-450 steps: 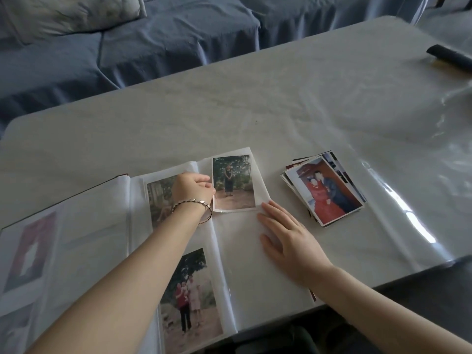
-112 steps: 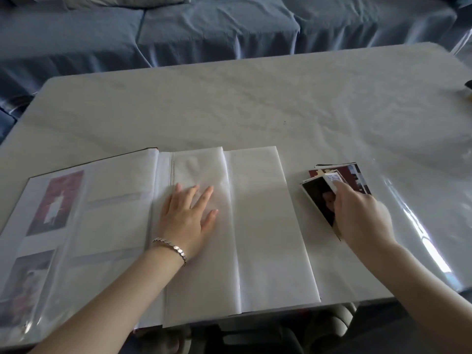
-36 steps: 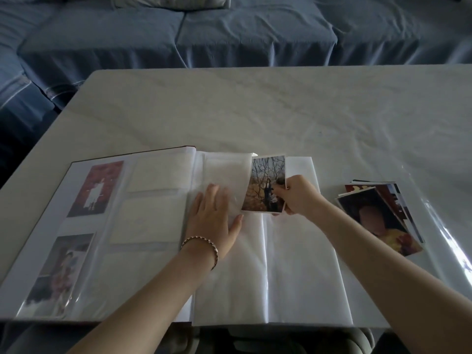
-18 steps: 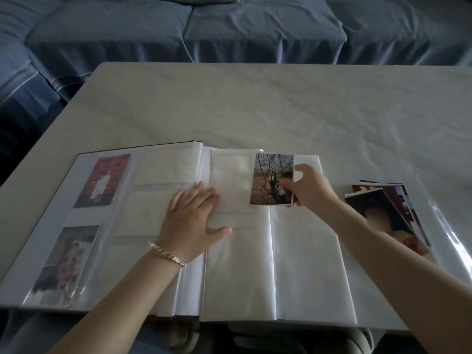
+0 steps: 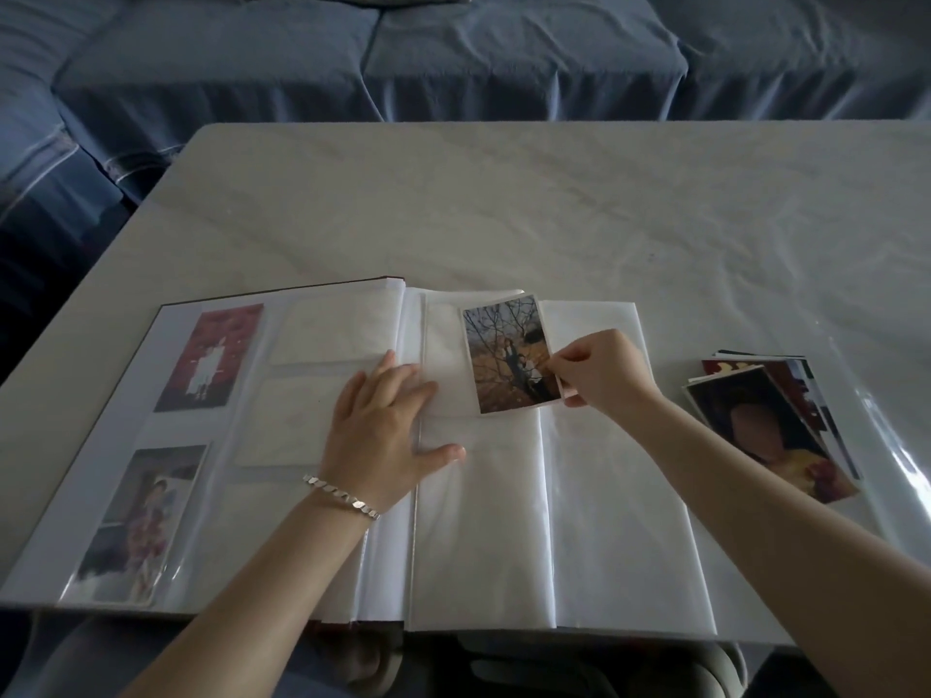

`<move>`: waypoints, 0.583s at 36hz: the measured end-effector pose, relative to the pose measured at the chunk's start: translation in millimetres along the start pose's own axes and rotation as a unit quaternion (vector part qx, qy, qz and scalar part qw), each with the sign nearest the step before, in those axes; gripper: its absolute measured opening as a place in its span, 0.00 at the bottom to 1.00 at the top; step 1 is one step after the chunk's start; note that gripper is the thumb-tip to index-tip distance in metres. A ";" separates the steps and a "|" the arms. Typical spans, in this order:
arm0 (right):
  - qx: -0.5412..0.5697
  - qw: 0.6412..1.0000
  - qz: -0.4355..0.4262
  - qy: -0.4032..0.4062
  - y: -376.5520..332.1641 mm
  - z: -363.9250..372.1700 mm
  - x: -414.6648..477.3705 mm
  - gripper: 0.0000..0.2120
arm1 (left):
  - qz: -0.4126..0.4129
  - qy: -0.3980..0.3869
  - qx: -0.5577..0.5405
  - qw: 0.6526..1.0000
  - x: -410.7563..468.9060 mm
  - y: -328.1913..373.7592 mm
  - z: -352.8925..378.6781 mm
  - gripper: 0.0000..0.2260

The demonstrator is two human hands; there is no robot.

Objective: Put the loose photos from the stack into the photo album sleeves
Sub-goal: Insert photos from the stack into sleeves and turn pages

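Note:
The photo album (image 5: 504,521) lies open on the table's near edge. My right hand (image 5: 602,367) pinches the right edge of a loose photo of bare trees (image 5: 509,352), which lies tilted over the top sleeve of the right page. My left hand (image 5: 385,428) rests flat on the album near the spine, fingers spread, a bracelet on its wrist. The stack of loose photos (image 5: 771,425) sits on the table to the right of the album. Two photos (image 5: 211,355) fill sleeves on the left page.
The pale table (image 5: 504,204) carries a clear plastic sheet, glossy and wrinkled at the right (image 5: 896,445). A blue covered sofa (image 5: 403,57) stands beyond the table's far edge. Several sleeves on both pages hold only white paper.
My right hand has carried the tree photo left onto the top sleeve of the right page. My left hand has stayed flat near the spine.

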State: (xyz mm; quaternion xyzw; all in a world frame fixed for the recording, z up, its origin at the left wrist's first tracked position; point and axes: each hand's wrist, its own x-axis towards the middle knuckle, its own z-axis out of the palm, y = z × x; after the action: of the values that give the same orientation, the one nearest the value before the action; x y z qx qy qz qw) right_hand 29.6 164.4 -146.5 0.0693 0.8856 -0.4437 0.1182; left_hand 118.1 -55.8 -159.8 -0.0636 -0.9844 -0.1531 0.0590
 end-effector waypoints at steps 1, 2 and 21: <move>0.000 1.000 0.010 0.001 -0.7 0.0 0.8 0.10 | -0.004 0.001 -0.001 1.000 0.2 0.0 -0.1 0.31; 0.010 1.000 0.022 -0.002 -1.8 1.2 1.3 0.08 | -0.004 0.000 0.000 1.000 0.4 -0.3 0.2 0.32; 0.096 0.983 0.025 -0.153 -16.8 15.6 -7.3 0.08 | -0.005 -0.011 0.004 1.000 1.5 -1.8 1.3 0.33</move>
State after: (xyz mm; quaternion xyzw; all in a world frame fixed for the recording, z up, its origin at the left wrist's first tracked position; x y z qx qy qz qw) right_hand 35.1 141.7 -140.6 0.0338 0.8082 -0.5290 0.2564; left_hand 116.2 -56.9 -161.4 -0.0599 -0.9858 -0.1491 0.0480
